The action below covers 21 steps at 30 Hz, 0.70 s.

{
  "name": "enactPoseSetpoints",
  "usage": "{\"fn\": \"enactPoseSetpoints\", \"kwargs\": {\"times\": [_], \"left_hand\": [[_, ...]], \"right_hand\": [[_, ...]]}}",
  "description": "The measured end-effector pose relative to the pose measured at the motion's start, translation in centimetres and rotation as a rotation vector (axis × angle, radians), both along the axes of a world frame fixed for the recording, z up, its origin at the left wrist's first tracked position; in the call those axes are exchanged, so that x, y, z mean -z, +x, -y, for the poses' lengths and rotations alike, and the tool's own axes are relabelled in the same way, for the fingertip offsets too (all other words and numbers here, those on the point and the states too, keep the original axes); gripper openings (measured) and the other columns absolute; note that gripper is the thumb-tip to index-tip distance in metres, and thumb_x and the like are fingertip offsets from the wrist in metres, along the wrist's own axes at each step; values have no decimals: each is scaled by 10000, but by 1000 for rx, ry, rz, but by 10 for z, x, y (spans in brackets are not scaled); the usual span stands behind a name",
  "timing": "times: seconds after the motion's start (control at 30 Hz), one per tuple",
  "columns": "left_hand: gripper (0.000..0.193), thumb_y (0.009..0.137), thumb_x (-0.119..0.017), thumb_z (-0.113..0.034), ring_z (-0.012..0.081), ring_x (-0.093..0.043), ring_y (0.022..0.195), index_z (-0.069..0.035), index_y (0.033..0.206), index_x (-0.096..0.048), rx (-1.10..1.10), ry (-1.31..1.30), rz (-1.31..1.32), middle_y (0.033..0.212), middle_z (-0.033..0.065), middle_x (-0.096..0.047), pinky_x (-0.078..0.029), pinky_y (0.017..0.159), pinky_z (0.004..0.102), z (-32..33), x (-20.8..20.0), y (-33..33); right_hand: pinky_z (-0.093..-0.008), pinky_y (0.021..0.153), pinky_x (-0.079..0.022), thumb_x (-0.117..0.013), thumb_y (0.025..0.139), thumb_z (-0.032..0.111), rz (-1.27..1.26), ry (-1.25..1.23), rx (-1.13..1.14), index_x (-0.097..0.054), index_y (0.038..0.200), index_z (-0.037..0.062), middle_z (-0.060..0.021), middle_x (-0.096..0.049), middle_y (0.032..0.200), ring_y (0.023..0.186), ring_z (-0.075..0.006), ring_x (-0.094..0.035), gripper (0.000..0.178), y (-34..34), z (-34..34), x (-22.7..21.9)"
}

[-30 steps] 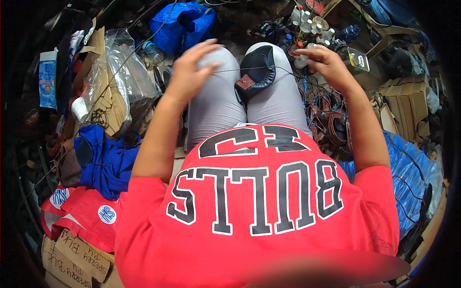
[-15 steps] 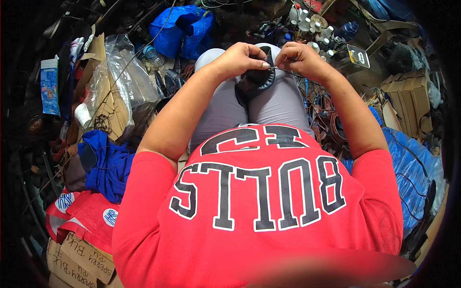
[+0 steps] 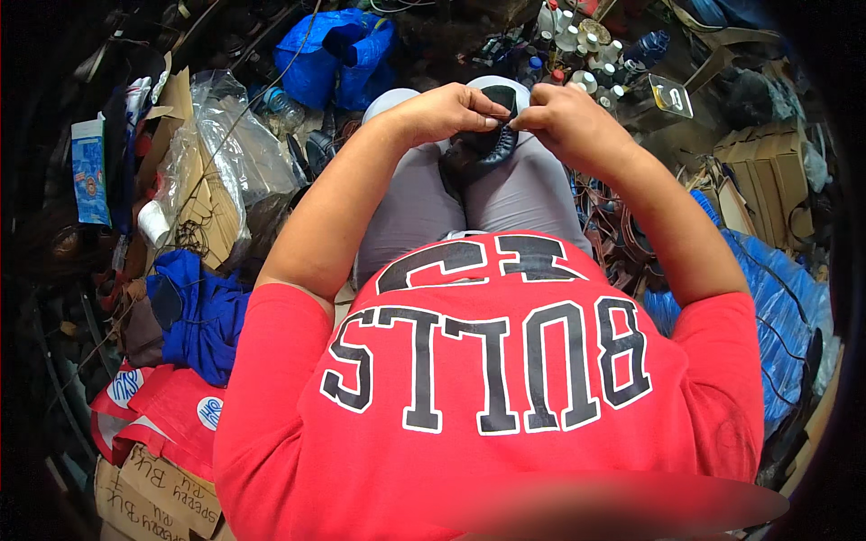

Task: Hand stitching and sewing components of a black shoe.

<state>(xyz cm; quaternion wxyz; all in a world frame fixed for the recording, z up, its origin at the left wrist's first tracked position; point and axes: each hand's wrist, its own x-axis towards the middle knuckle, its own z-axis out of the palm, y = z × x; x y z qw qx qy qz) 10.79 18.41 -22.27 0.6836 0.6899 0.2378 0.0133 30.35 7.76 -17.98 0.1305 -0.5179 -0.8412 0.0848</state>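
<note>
A black leather shoe [image 3: 490,162], with a row of stitches or folds along its edge, rests between my knees on grey trousers [image 3: 519,203]. My left hand [image 3: 451,112] is at the shoe's far upper edge, its thumb and fingers pinched together. Just right of it my right hand [image 3: 570,122] is pinched as well, its fingertips almost meeting the left ones over the shoe. Whatever thin thing sits between the fingertips is too small to make out. Part of the shoe's far end is hidden by the hands.
A blue bag [image 3: 338,54] stands ahead to the left, and several bottles [image 3: 577,45] cluster ahead to the right. Clear plastic and cardboard [image 3: 212,171] lie at left, near blue cloth [image 3: 198,311]. On the right are cardboard pieces [image 3: 767,180] and a blue plastic-wrapped bundle [image 3: 767,334].
My right hand has turned and drawn closer to the left fingertips. The left hand stays pinched at the shoe, which has hardly moved. The view has shifted slightly.
</note>
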Motion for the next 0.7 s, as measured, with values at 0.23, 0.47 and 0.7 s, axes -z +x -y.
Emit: {"fn": "enactPoseSetpoints", "kwargs": {"times": [0.23,0.47,0.7], "left_hand": [[319,756,-669,-56,136,-580,906,-25,1071,-633,43,294,-38,960,30,-636,-445,841,273,-9,-3,5],[343,713,-738,-178,248,-616,924,-32,1004,-631,-432,788,-5,995,131,-646,-460,816,312,25,-5,-26],[240,759,-716,-213,113,-478,644,-1,809,-617,-287,560,-456,678,21,-506,-414,621,262,26,-36,-88]], "right_hand": [[-363,735,-427,-601,738,79,209,25,-133,-685,813,118,-82,-571,817,842,-264,-568,119,-8,-23,3],[-215,652,-425,-654,820,138,-896,-592,204,-639,920,9,35,-561,778,738,-85,-519,164,24,-23,29],[-284,744,-415,-676,773,199,-579,-314,138,-598,834,19,-71,-505,918,820,-171,-487,206,27,-20,60]]}}
